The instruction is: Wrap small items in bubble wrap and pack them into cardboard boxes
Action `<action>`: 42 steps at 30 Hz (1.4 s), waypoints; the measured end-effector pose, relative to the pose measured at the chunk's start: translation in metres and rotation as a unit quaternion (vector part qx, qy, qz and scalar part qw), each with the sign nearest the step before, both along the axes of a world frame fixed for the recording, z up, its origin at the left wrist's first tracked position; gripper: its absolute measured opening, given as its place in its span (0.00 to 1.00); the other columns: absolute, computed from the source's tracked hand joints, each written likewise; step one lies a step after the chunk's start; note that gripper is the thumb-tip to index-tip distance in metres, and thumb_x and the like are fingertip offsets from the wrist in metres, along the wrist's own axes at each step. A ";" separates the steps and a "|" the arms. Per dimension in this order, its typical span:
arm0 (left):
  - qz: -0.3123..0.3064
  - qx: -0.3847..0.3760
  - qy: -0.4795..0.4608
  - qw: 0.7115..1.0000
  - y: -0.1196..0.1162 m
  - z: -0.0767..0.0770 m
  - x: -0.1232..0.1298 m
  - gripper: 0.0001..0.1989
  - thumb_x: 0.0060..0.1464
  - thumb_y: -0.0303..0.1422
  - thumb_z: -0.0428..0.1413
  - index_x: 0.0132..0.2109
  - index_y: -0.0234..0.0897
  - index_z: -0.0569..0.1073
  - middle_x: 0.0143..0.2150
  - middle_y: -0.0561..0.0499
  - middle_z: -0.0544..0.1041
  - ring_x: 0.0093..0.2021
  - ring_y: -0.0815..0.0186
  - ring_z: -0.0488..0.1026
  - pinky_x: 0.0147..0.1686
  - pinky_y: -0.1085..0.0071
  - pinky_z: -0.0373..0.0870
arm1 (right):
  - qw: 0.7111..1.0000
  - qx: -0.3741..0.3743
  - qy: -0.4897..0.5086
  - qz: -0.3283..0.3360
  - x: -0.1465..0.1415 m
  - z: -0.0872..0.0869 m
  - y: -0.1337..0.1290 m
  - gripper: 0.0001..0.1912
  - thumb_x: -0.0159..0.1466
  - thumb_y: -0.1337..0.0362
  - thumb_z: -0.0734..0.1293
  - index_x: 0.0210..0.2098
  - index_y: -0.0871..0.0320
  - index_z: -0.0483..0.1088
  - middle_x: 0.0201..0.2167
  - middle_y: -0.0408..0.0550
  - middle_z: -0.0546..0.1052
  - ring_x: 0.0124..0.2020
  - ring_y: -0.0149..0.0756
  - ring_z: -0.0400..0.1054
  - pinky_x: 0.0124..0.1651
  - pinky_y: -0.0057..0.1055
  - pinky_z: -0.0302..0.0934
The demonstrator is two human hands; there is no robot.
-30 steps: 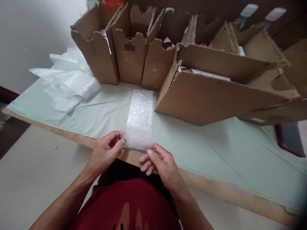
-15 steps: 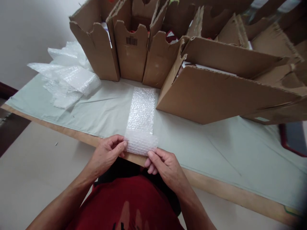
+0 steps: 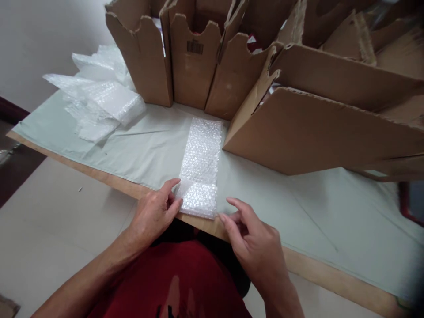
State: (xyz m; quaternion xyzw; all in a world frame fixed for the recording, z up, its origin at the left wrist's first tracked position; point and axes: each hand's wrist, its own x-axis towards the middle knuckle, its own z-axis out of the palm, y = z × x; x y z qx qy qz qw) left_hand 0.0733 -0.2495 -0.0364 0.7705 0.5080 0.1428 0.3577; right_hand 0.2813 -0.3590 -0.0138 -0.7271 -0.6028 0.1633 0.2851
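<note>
Head camera view shows one bubble-wrap strip (image 3: 202,150) lying flat on a pale green cloth (image 3: 258,190), its far end close to the cardboard boxes and its near end at the table's wooden edge (image 3: 122,183); the near end looks doubled over into a short flap (image 3: 198,198); the left hand (image 3: 153,212) has thumb and forefinger parted at the flap's left side, fingertips against the plastic, with no firm pinch to be seen; the right hand (image 3: 255,234) is half open and appears to hold nothing, its thumb just beside the near right corner, though whether it touches cannot be told; to fold such a flap well, one would judge it best to line its sides up with the strip below, keep the crease straight and press lightly, since the light film may spring back if both sides are let go; by count there are two hands, one strip with one flap, and one heap of bubble wrap (image 3: 99,95) at the left, whose sheets overlap too much to number; beyond the strip stand three narrow boxes with notched fronts, the left box (image 3: 145,66), the middle box (image 3: 194,75) bearing one barcode (image 3: 195,47), and the third box (image 3: 233,81) with a red item (image 3: 253,43) showing inside; one larger box (image 3: 298,132) sits angled at the right, and more cardboard overlaps behind it, beyond sure counting.
</note>
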 end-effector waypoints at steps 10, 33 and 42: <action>-0.029 0.098 -0.008 0.995 -0.004 -0.001 -0.006 0.16 0.63 0.31 0.55 0.57 0.37 0.73 0.30 0.54 0.79 0.26 0.67 0.74 0.28 0.71 0.69 | 0.970 0.069 -0.110 0.207 -0.011 -0.031 0.017 0.18 0.69 0.74 0.62 0.56 0.55 0.74 0.60 0.55 0.77 0.64 0.50 0.67 0.60 0.51 0.64; -0.054 0.165 -0.129 0.976 0.008 -0.011 -0.002 0.11 0.65 0.30 0.55 0.51 0.32 0.77 0.35 0.46 0.80 0.37 0.62 0.75 0.38 0.64 0.74 | 0.992 0.118 -0.013 0.035 0.003 -0.040 0.039 0.10 0.71 0.60 0.67 0.49 0.55 0.77 0.40 0.50 0.82 0.43 0.42 0.75 0.49 0.41 0.66; -0.034 0.211 -0.072 0.974 0.010 -0.015 0.007 0.10 0.65 0.30 0.55 0.50 0.32 0.77 0.33 0.48 0.78 0.34 0.63 0.74 0.37 0.65 0.73 | 0.988 0.136 -0.071 0.021 0.000 -0.046 0.048 0.09 0.71 0.61 0.67 0.47 0.58 0.77 0.30 0.46 0.78 0.39 0.41 0.72 0.49 0.39 0.61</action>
